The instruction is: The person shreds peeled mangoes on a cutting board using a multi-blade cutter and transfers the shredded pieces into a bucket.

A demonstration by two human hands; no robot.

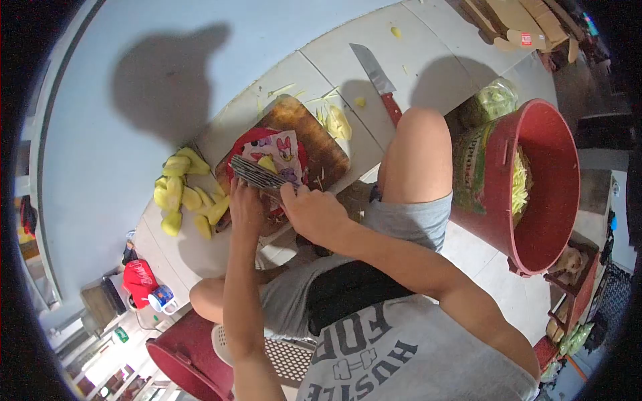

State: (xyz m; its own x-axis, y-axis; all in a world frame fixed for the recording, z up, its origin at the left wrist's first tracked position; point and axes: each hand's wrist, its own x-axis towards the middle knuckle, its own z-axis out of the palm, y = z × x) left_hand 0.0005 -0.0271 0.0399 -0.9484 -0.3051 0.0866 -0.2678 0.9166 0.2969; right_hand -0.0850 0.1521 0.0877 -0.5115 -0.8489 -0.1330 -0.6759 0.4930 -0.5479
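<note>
A long dark tool with several thin parallel metal strips (253,174), like a multi-blade cutter, lies slantwise over the cutting board. My right hand (313,212) is closed around its right end. Against its left end is my left hand (246,206), whose fingers are mostly hidden behind the strips. A pale yellow-green fruit piece (267,164) shows just past the tool, over a red-edged cloth with cartoon prints (287,148). Beneath the cloth is a worn wooden cutting board (294,115). Peeled green-yellow fruit pieces (175,187) are heaped left of the board, and another piece (338,123) lies beyond it.
A knife with a red handle (376,72) rests on the tiled surface (334,60). To my right, a red bucket (552,180) holds pale shreds (519,186), with a plastic bag (498,99) behind it. Another red container (190,357) and a mug (161,299) are at lower left.
</note>
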